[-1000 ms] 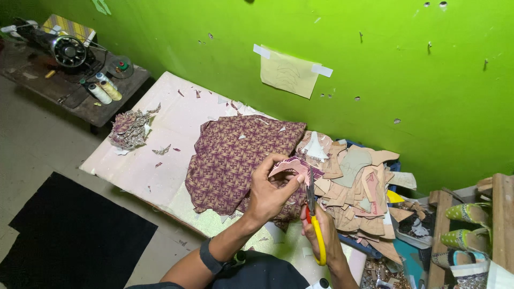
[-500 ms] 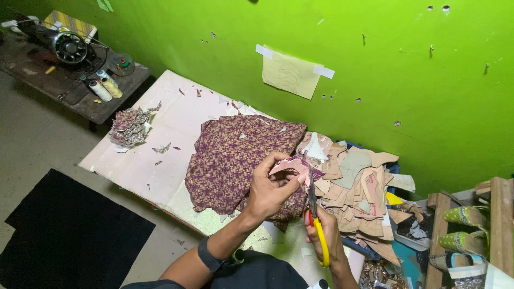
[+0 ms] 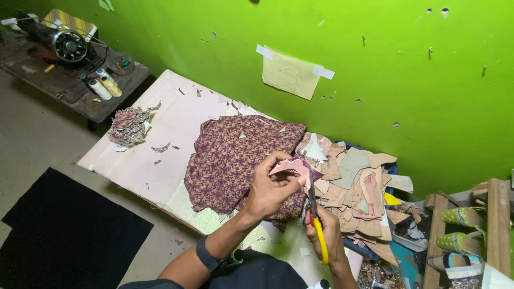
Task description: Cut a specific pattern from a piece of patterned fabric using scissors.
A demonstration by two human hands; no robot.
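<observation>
My left hand (image 3: 269, 188) pinches a small pink curved cut-out piece (image 3: 293, 166) with patterned fabric on it, held up over the board. My right hand (image 3: 324, 234) grips yellow-handled scissors (image 3: 316, 214), whose blades point up at the right edge of the piece. Beneath both hands lies a purple patterned cloth (image 3: 233, 157) spread on a pale flat board (image 3: 160, 140). A dark band sits on my left wrist.
A heap of tan cardboard patterns (image 3: 356, 187) lies right of the cloth. Fabric scraps (image 3: 128, 124) sit at the board's far left. A sewing machine (image 3: 59, 42) and thread spools (image 3: 104, 85) stand on a dark table. Green shoes (image 3: 463, 227) rest on a wooden rack; a black mat (image 3: 64, 235) covers the floor.
Both hands stay in nearly the same place. The pink piece has turned slightly in my left hand against the scissor blades. The view has shifted a little.
</observation>
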